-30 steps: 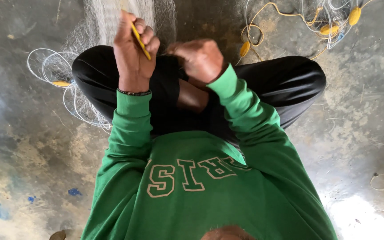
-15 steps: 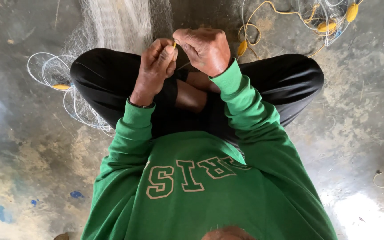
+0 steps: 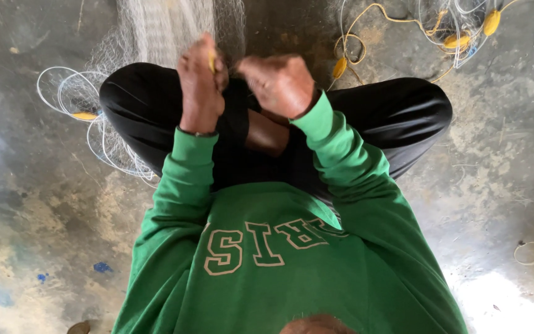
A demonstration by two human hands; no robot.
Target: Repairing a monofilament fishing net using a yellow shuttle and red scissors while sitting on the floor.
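I sit cross-legged on the floor in a green sweatshirt and black trousers. My left hand (image 3: 199,86) is raised over my lap and grips a yellow netting needle (image 3: 211,60), of which only a short piece shows between the fingers. My right hand (image 3: 279,83) is a fist close beside it, pinching a bit of the white fishing net (image 3: 162,28). The net hangs down from the top of the view onto my knees. The thread between my hands is too fine to make out.
Coils of white line with a yellow float (image 3: 84,115) lie by my left knee. More yellow floats (image 3: 339,67) (image 3: 491,23) on yellow cord and net lie at the upper right. The stained concrete floor (image 3: 38,210) surrounds me.
My left hand brought the needle across to my right hand, then drew back a little to the left. More of the needle showed earlier. My right hand shifted slightly right.
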